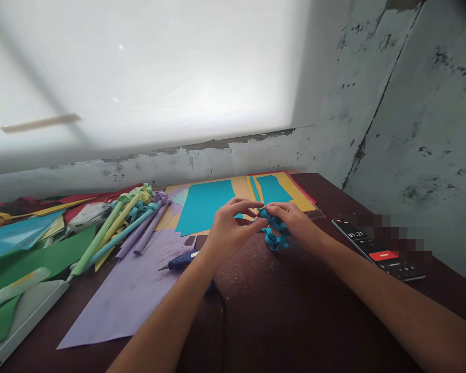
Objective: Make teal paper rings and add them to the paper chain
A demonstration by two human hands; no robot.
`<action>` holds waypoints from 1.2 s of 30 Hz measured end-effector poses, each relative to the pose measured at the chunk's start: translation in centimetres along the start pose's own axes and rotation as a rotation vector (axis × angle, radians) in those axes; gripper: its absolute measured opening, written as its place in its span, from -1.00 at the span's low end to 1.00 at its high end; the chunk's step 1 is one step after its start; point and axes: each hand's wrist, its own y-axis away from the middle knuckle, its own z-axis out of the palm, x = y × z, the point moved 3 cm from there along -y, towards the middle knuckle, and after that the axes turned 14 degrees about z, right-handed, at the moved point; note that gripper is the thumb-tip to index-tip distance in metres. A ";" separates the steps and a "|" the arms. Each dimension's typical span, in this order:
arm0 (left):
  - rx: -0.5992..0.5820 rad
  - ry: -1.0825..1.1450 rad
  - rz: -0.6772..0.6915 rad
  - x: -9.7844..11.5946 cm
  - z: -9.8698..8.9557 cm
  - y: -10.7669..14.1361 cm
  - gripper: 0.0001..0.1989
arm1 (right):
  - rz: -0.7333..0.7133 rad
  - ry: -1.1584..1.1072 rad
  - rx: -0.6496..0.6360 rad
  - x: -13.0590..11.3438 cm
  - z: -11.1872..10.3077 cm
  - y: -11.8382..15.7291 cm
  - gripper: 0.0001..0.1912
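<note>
A curled strip of blue paper with looped edges hangs between my hands above the dark table. My right hand pinches its upper end between thumb and fingers. My left hand meets it from the left, thumb and fingertips closed on the same end of the strip. Below my left hand, a blue glue gun lies on a purple sheet, its nozzle pointing left. Flat blue paper pieces rest behind my hands.
Rolled paper stems with curled tops lie at the left, beside green sheets and a white case edge. A phone lies at the right. Yellow paper is at the back, near the wall. A dark cable runs toward the front.
</note>
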 end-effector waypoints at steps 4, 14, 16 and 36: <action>-0.006 -0.154 0.076 0.3 0.2 0.1 -0.67 | 0.003 -0.011 -0.001 0.4 -0.2 -0.2 -0.52; 0.014 -0.136 0.002 0.3 -0.3 -0.3 -0.71 | -0.015 0.083 0.050 0.1 -0.7 -0.4 -0.52; 0.019 -0.025 -0.077 -0.3 -0.7 -0.4 -0.67 | -0.050 0.226 0.127 0.1 -1.7 -0.8 -0.54; 0.047 -0.040 -0.178 -1.6 -2.5 -0.8 -0.63 | 0.047 0.752 -0.139 2.2 -2.4 -1.4 -0.73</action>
